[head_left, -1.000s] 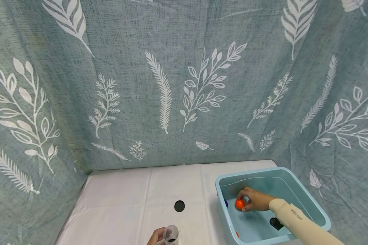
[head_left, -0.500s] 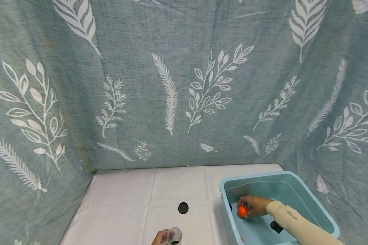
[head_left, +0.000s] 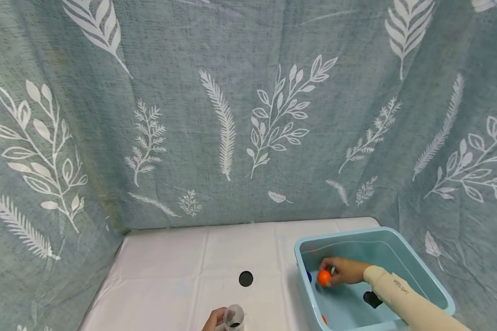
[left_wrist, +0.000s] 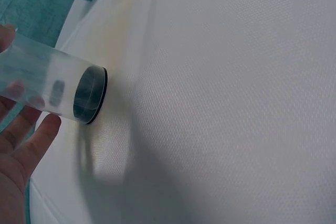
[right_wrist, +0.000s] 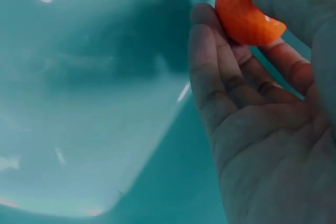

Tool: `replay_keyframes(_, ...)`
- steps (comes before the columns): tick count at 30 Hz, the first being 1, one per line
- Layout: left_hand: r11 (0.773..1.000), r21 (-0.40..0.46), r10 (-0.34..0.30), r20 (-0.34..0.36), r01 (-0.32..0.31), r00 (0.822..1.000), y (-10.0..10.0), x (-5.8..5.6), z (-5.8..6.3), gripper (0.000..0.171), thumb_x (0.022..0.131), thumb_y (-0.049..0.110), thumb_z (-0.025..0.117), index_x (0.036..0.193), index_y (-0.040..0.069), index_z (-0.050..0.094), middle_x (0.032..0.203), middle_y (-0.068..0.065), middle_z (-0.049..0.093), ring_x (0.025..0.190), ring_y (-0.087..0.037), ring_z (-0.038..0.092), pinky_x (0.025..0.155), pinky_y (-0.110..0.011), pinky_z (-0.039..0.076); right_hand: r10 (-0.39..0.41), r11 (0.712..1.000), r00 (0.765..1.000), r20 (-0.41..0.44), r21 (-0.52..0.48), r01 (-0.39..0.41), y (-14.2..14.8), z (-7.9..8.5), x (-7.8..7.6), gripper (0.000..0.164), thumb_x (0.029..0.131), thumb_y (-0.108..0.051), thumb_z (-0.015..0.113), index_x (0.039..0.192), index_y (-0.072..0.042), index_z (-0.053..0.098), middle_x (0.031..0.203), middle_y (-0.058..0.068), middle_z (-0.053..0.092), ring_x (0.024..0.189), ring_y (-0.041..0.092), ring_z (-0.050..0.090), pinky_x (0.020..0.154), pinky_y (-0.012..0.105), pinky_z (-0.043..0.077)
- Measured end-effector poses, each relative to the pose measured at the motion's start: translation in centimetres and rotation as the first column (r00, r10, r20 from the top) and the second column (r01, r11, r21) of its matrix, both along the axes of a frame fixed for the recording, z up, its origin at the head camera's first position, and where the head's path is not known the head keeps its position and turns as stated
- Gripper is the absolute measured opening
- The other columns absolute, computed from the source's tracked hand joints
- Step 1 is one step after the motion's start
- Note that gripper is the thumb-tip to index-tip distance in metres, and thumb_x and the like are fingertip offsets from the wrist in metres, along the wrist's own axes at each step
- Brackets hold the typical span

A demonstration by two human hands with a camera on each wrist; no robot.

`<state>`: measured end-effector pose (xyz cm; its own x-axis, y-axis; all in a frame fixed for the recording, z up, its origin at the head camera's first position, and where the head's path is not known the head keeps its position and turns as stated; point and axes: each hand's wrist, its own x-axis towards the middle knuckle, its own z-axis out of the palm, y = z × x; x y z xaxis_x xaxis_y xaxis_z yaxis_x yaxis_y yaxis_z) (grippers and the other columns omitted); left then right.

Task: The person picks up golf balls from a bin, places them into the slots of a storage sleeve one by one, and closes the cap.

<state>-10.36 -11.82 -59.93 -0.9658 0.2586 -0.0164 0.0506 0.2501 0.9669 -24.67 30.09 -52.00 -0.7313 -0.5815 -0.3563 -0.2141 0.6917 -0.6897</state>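
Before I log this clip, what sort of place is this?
Probably a curtained-off tabletop workspace: leaf-patterned cloth hangs behind and beside a white-covered table, with a blue bin at right.

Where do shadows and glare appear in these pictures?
Left wrist: soft shadow on the cloth, below the tube in the picture; right wrist: glare spots on the bin, dark shadow beside the orange ball; head: faint shade left of the bin.

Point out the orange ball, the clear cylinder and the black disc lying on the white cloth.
Orange ball (right_wrist: 244,14): right wrist view, middle of its visible surface.
Clear cylinder (left_wrist: 55,74): left wrist view, its see-through side wall.
Black disc (head_left: 246,278): head view, centre of its face.
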Motion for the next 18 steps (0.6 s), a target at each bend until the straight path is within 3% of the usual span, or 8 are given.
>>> replay_keyframes(3,0.999,-0.015,-0.037,-0.041,0.037,0.998,-0.2,-0.2,-0.7,0.057,0.092,0.019,0.077,0.128,-0.011,0.045,0.126,-0.023,0.06,0.112,-0.032,0.063,0.087,-0.043,0.056,-0.004,0.999,0.999,0.032,-0.037,0.005,0.0,0.8,0.1,0.027,0.089,-0.006,0.075,0.112,-0.005,0.061,0.102,0.003,0.059,0.08,0.018,0.055,0.07,0.026,0.05)
replay_keyframes(6,0.997,0.018,-0.077,-0.103,0.079,0.992,-0.5,-0.5,-1.5,0.053,0.094,0.012,0.073,0.128,-0.012,0.041,0.125,-0.021,0.059,0.113,-0.03,0.062,0.087,-0.043,0.056,-0.008,0.997,0.999,0.045,-0.073,0.011,-0.1,1.8,-0.1,0.027,0.09,-0.008,0.074,0.114,-0.004,0.061,0.104,0.004,0.06,0.079,0.017,0.056,0.071,0.026,0.052)
replay_keyframes(8,0.996,0.037,-0.077,-0.109,0.082,0.991,-0.4,-0.5,-1.4,0.053,0.093,0.011,0.073,0.127,-0.013,0.04,0.123,-0.02,0.059,0.112,-0.018,0.062,0.087,-0.035,0.056,-0.025,0.995,0.998,0.055,-0.096,0.03,-0.1,2.4,-0.2,0.028,0.092,-0.01,0.073,0.116,-0.003,0.061,0.106,0.005,0.061,0.08,0.018,0.059,0.073,0.026,0.053)
replay_keyframes(10,0.998,0.031,-0.058,-0.12,0.062,0.991,0.0,-0.3,-1.0,0.054,0.093,0.011,0.074,0.127,-0.013,0.04,0.122,-0.021,0.06,0.11,-0.01,0.062,0.084,-0.028,0.055,-0.042,0.992,0.997,0.061,-0.118,0.049,0.0,3.1,-0.2,0.029,0.093,-0.012,0.072,0.118,-0.003,0.06,0.108,0.005,0.061,0.083,0.021,0.061,0.074,0.026,0.054)
replay_keyframes(11,0.999,0.019,-0.036,-0.109,0.038,0.993,0.2,-0.1,-0.6,0.056,0.092,0.013,0.075,0.128,-0.013,0.041,0.122,-0.022,0.061,0.109,-0.013,0.064,0.084,-0.029,0.055,-0.05,0.99,0.997,0.06,-0.128,0.057,0.0,3.5,-0.1,0.029,0.094,-0.014,0.072,0.119,-0.003,0.06,0.109,0.006,0.062,0.085,0.023,0.062,0.075,0.027,0.054)
replay_keyframes(18,0.994,0.007,0.11,-0.006,-0.11,0.994,1.7,0.7,1.1,0.057,0.089,0.014,0.078,0.128,-0.01,0.044,0.122,-0.024,0.061,0.112,-0.047,0.061,0.084,-0.046,0.059,-0.062,0.981,0.998,-0.007,-0.183,0.06,0.4,5.8,0.5,0.034,0.097,-0.021,0.07,0.125,-0.004,0.059,0.11,0.007,0.064,0.093,0.025,0.064,0.08,0.029,0.055)
